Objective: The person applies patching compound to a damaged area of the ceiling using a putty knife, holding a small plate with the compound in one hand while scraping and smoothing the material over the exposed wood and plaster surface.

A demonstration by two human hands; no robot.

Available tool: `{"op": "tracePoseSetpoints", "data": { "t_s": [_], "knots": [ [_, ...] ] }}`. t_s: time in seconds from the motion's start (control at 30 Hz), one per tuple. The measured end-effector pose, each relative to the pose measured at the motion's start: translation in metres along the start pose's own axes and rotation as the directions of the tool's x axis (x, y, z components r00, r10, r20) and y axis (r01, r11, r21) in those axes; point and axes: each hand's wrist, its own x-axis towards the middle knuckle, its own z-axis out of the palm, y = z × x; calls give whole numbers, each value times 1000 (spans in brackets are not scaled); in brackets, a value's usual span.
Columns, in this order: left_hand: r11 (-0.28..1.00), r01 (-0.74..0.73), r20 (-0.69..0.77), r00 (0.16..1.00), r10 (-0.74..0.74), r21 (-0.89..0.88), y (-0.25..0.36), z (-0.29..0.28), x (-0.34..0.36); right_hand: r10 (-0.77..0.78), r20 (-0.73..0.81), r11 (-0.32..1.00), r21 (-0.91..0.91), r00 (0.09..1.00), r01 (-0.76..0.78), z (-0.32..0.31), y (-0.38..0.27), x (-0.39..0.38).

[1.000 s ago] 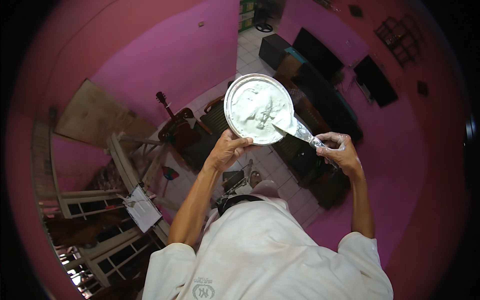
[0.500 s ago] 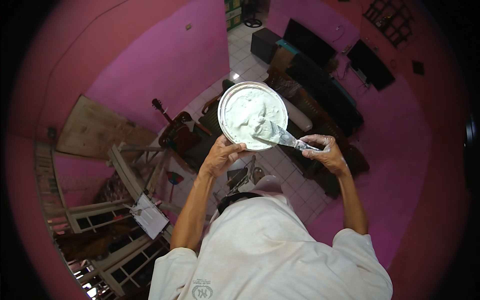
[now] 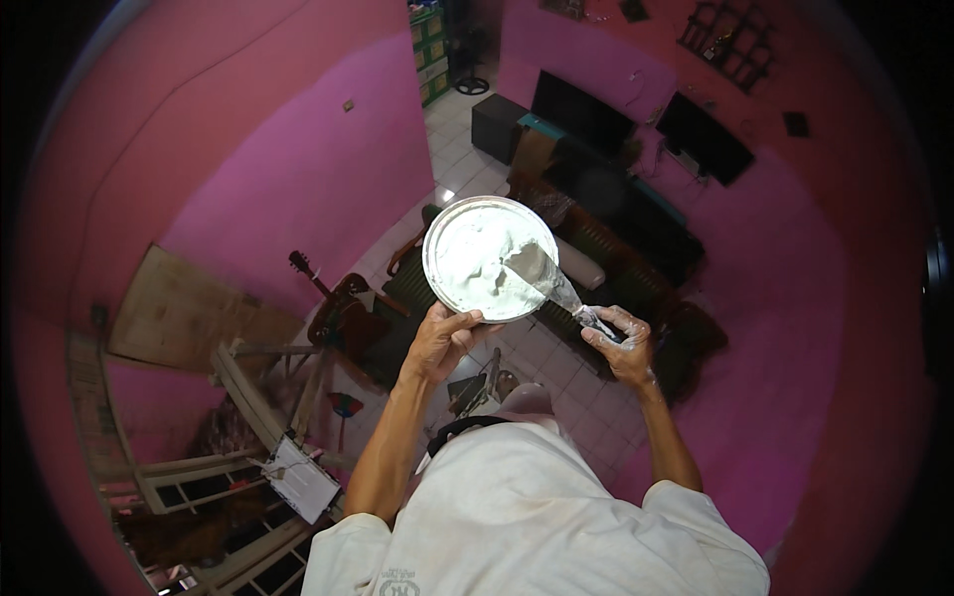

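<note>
1. White paste (image 3: 475, 260) is seen filling a round metal pan (image 3: 491, 258), which is held up just above the centre of the view, at about 12 o'clock from the person's white-shirted torso (image 3: 527, 517).
2. The pan is gripped at its lower rim, near 6 o'clock, by the left hand (image 3: 443, 338); the thumb is laid over the edge and the fingers are closed beneath it.
3. A flat-bladed scraper (image 3: 545, 276) is clasped by its handle in the right hand (image 3: 622, 343), the fingers being curled shut around it; the hand is smeared with white.
4. The blade is laid on the paste at roughly 3 o'clock of the pan, its tip pointed toward 10 o'clock.
5. Pink walls (image 3: 298, 169) are seen all round, with a white tiled floor (image 3: 452, 149) far below.
6. A guitar (image 3: 333, 303) is leaned at 9 o'clock of the pan, and dark flat screens (image 3: 616, 119) are set at 1 o'clock.
7. Wooden framing (image 3: 248, 397) is found at 8 o'clock.
</note>
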Motion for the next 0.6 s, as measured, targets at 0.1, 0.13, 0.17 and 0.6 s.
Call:
{"op": "tracePoseSetpoints", "data": {
  "t_s": [0.1,0.13,0.17,0.6],
  "knots": [
    [1000,-1,19,1000,1,-1,5,1,-1,149,2,959,245,989,-145,12,8,-8],
    [1000,-7,26,1000,7,-13,5,3,-3,138,-11,963,237,990,-131,13,4,-12],
    [1000,-9,46,999,10,-12,5,4,-5,228,35,895,386,973,-224,15,-2,-16],
    [992,-52,62,997,45,114,28,-30,-2,249,-227,676,737,941,-1,-39,-38,50]
  ]
}}
